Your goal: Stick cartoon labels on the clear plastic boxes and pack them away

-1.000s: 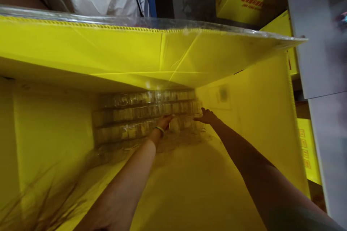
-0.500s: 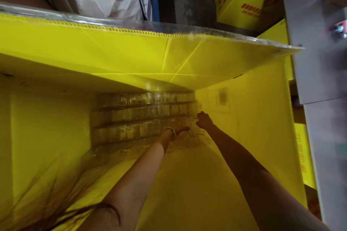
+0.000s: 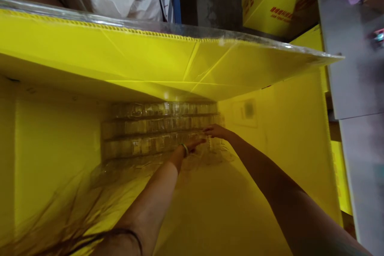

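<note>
Reaching deep into a yellow corrugated box [image 3: 288, 136], both hands, left [image 3: 195, 144] and right [image 3: 216, 131], lie flat and open-fingered against stacked clear plastic trays [image 3: 144, 132].

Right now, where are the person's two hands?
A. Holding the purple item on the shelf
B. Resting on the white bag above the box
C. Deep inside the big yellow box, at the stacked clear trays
C: the left hand and right hand reach to the stacked clear trays at the far end of the yellow box.

Yellow-tinted light, dim interior, blurred edges
</note>
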Available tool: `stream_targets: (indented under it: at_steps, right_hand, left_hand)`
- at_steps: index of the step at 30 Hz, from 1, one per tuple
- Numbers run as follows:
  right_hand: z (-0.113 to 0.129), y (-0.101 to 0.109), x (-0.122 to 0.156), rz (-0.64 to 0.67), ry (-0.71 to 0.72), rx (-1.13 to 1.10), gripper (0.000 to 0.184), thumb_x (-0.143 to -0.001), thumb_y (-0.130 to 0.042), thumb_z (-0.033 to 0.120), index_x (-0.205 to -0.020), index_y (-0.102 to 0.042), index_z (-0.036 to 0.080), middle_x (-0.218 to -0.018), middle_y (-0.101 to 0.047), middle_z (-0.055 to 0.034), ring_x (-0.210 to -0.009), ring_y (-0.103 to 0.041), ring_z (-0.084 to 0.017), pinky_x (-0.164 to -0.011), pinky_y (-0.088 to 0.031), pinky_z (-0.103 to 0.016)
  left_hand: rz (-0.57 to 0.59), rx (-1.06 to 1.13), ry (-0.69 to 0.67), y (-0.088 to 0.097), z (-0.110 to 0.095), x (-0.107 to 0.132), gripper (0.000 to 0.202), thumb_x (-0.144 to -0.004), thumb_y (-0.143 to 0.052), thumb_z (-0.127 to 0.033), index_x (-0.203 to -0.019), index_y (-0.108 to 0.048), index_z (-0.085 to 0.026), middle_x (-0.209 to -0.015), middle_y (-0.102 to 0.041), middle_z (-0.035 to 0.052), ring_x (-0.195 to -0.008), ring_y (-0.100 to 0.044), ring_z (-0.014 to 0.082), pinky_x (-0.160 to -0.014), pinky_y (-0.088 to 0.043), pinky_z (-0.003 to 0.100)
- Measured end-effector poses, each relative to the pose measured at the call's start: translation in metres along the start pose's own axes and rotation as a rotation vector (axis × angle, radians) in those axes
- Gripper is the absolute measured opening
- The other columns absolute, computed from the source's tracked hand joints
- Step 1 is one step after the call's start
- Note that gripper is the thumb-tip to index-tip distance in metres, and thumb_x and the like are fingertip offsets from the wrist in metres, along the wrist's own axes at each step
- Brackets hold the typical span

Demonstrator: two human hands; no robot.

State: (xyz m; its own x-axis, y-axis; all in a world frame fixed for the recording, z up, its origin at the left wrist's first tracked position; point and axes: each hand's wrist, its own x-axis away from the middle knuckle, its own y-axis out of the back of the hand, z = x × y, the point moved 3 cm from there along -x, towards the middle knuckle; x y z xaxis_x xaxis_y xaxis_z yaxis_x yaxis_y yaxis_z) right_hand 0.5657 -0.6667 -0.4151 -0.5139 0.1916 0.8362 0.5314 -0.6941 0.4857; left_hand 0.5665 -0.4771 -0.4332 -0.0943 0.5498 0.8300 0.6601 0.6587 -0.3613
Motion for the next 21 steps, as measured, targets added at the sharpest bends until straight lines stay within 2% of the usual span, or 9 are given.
stream_targets:
  at_steps: [2, 4, 6, 9, 12, 14, 16, 19, 21]
  right_hand:
    - [-0.006, 0.008, -0.007, -0.137, -0.115, 0.009, 0.044, -0.085, -0.054, 0.043, -0.124, -0.059, 0.022, -0.119, -0.063, -0.0116, -0.106, -0.060, -0.025, -0.085, -0.050, -0.035]
    - [-0.015, 0.015, -0.015, -0.286, -0.261, 0.029, 0.064, -0.088, -0.046, 0.049, -0.142, -0.039, 0.016, -0.137, -0.047, -0.0214, -0.124, -0.048, -0.034, -0.095, -0.044, -0.045]
    - [-0.024, 0.016, -0.024, -0.372, -0.405, 0.033, 0.086, -0.085, -0.047, 0.057, -0.149, -0.019, 0.007, -0.142, -0.036, -0.0308, -0.130, -0.039, -0.041, -0.098, -0.039, -0.052]
    - [-0.031, 0.007, -0.042, -0.382, -0.564, 0.003, 0.109, -0.075, -0.052, 0.070, -0.150, -0.008, 0.003, -0.140, -0.032, -0.0370, -0.126, -0.041, -0.046, -0.093, -0.042, -0.053]
    - [-0.033, 0.001, -0.056, -0.365, -0.642, -0.011, 0.117, -0.068, -0.053, 0.078, -0.150, -0.010, 0.005, -0.142, -0.027, -0.0379, -0.126, -0.040, -0.047, -0.089, -0.043, -0.054]
    - [-0.033, 0.000, -0.062, -0.358, -0.646, -0.001, 0.119, -0.066, -0.055, 0.078, -0.149, -0.012, 0.005, -0.142, -0.025, -0.0378, -0.127, -0.038, -0.047, -0.088, -0.043, -0.056]
    - [-0.031, -0.001, -0.065, -0.358, -0.603, 0.024, 0.122, -0.064, -0.060, 0.077, -0.150, -0.009, 0.008, -0.146, -0.022, -0.0355, -0.128, -0.037, -0.046, -0.088, -0.044, -0.055]
    - [-0.027, -0.008, -0.066, -0.370, -0.517, 0.087, 0.129, -0.058, -0.068, 0.072, -0.152, 0.004, 0.020, -0.154, -0.010, -0.0269, -0.131, -0.032, -0.044, -0.090, -0.042, -0.057]
    - [-0.023, -0.015, -0.066, -0.389, -0.487, 0.132, 0.130, -0.058, -0.070, 0.070, -0.152, 0.009, 0.026, -0.155, -0.010, -0.0234, -0.132, -0.031, -0.045, -0.091, -0.040, -0.060]
  left_hand:
    - [0.011, 0.024, -0.011, 0.003, 0.002, -0.002, 0.033, -0.075, -0.065, -0.051, -0.084, -0.058, -0.020, -0.062, -0.047, -0.0029, -0.046, -0.028, 0.0075, -0.046, -0.022, 0.025]
    - [0.027, 0.051, -0.020, 0.005, 0.003, -0.005, 0.031, -0.076, -0.065, -0.048, -0.083, -0.057, -0.019, -0.070, -0.053, -0.0020, -0.046, -0.029, 0.0059, -0.046, -0.021, 0.024]
    - [0.040, 0.070, -0.026, 0.005, 0.004, -0.007, 0.031, -0.075, -0.066, -0.046, -0.084, -0.056, -0.018, -0.075, -0.054, -0.0017, -0.046, -0.030, 0.0048, -0.046, -0.020, 0.023]
    - [0.043, 0.094, -0.017, 0.005, 0.006, -0.010, 0.033, -0.075, -0.066, -0.047, -0.086, -0.055, -0.018, -0.075, -0.053, -0.0025, -0.044, -0.029, 0.0035, -0.044, -0.019, 0.022]
    - [0.032, 0.118, 0.006, 0.005, 0.012, -0.013, 0.037, -0.074, -0.067, -0.051, -0.089, -0.054, -0.019, -0.075, -0.054, -0.0030, -0.043, -0.025, 0.0025, -0.044, -0.017, 0.021]
    - [0.027, 0.134, 0.016, 0.007, 0.016, -0.014, 0.038, -0.073, -0.067, -0.052, -0.088, -0.055, -0.019, -0.075, -0.054, -0.0034, -0.043, -0.025, 0.0023, -0.044, -0.017, 0.021]
    - [0.024, 0.149, 0.015, 0.008, 0.018, -0.013, 0.036, -0.073, -0.067, -0.051, -0.086, -0.055, -0.019, -0.074, -0.054, -0.0034, -0.043, -0.026, 0.0026, -0.045, -0.018, 0.021]
    - [0.023, 0.171, 0.005, 0.009, 0.021, -0.012, 0.034, -0.073, -0.067, -0.049, -0.084, -0.055, -0.019, -0.076, -0.055, -0.0026, -0.046, -0.028, 0.0036, -0.046, -0.020, 0.021]
    - [0.025, 0.182, 0.000, 0.009, 0.022, -0.011, 0.034, -0.073, -0.066, -0.050, -0.084, -0.055, -0.019, -0.079, -0.055, -0.0016, -0.048, -0.030, 0.0046, -0.046, -0.021, 0.021]
